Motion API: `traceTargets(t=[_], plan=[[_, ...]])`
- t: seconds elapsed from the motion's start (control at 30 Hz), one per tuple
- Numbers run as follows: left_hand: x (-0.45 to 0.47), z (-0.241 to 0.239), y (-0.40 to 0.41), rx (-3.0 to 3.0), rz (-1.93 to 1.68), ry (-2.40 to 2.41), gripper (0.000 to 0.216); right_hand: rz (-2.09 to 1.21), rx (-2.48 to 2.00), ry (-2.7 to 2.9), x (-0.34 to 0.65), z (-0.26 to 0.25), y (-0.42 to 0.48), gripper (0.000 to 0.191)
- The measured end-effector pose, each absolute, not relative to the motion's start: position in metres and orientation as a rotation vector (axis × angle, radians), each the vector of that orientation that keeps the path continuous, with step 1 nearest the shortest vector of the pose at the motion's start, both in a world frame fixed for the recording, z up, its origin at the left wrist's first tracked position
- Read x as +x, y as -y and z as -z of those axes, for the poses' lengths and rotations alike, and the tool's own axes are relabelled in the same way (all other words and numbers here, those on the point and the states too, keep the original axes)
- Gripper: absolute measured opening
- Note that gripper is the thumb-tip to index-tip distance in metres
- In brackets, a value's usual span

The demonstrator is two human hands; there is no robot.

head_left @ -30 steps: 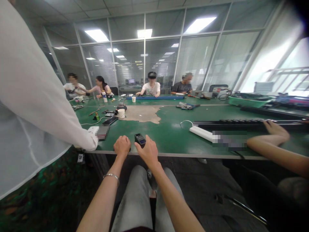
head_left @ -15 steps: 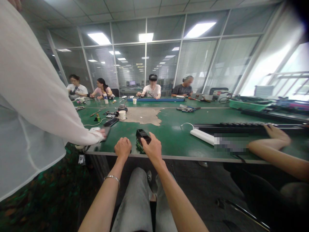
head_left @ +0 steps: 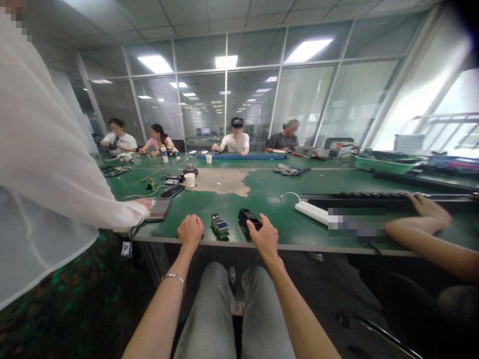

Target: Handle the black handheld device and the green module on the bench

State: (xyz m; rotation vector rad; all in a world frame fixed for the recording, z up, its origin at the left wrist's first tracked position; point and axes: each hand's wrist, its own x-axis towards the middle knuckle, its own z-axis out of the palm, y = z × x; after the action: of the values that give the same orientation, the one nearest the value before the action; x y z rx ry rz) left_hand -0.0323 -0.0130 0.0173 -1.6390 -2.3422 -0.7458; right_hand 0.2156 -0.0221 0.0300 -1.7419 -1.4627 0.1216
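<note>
My right hand (head_left: pixel 266 235) grips the near right side of a black plastic housing (head_left: pixel 247 219) with openings in its top, at the table's front edge. To its left, a green circuit board assembly with a small screen (head_left: pixel 220 226) lies uncovered on the table. My left hand (head_left: pixel 190 230) rests as a closed fist at the table edge, left of the board and apart from it. Its curled fingers hide whatever may be inside.
The green table (head_left: pixel 269 192) bears a paper cup (head_left: pixel 189 180), a dark phone-like slab (head_left: pixel 173 191) and a white power strip (head_left: pixel 312 211). A co-worker's white sleeve (head_left: pixel 123 213) reaches in from the left, another's forearm (head_left: pixel 419 229) from the right. Several people sit opposite.
My right hand has moved right with the black housing, off the circuit board, which now lies exposed. My left fist has barely moved. The co-worker's hand at left has shifted slightly left.
</note>
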Motion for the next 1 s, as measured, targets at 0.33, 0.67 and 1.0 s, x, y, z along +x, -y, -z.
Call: traceTargets(t=[0.33,0.67,1.0], plan=[[-0.031,-0.021,0.015,-1.623,0.747,2.339,0.036,0.033,-1.673,1.552,0.227,-0.005,0.019,0.07],[-0.028,-0.026,0.018,-1.607,0.724,2.375,0.036,0.114,-1.544,1.552,0.231,0.004,0.026,0.076],[-0.032,-0.017,0.012,-1.62,0.751,2.337,0.036,-0.053,-1.57,1.524,0.209,-0.034,0.026,0.059]])
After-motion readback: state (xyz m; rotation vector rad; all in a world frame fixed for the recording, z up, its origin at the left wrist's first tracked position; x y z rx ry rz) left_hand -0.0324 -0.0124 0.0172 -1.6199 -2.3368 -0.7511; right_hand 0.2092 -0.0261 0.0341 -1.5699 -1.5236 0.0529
